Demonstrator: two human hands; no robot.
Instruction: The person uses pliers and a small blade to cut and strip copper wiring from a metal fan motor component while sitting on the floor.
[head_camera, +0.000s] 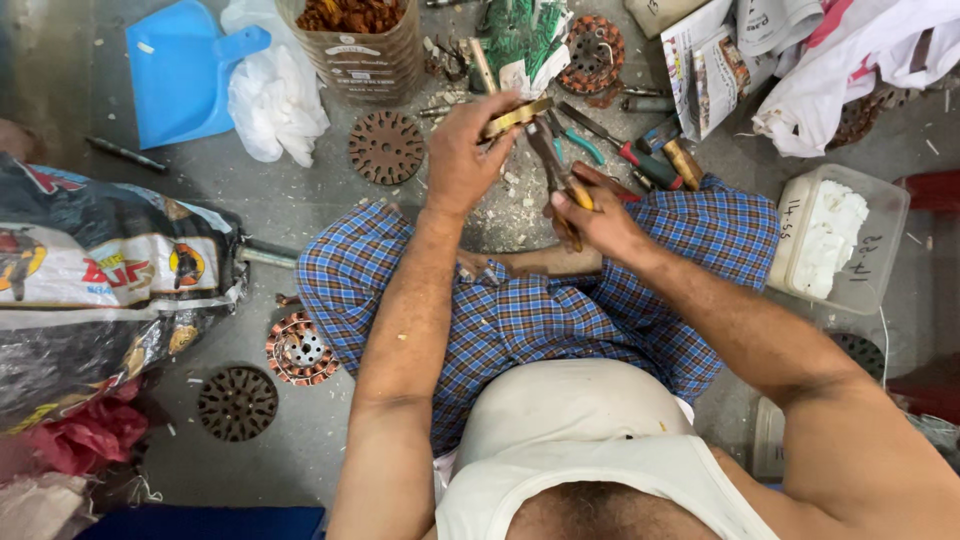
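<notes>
I sit cross-legged on a grey floor in blue checked shorts. My left hand (462, 150) is closed around a flat yellowish strip (517, 116), held level above the floor. My right hand (598, 215) grips the wooden handles of a pair of scissors (556, 178), whose dark blades point up toward the strip. The blade tips sit just below the strip's right end; whether they touch it I cannot tell. Small pale scraps lie on the floor beneath both hands.
Round rusty slotted discs (386, 147) lie on the floor, one wound with copper wire (299, 348). Pliers and screwdrivers (620, 150) lie ahead. A blue dustpan (185, 70), a cardboard tub of copper scrap (352, 40), a printed sack (100, 280) and a plastic box (838, 238) surround me.
</notes>
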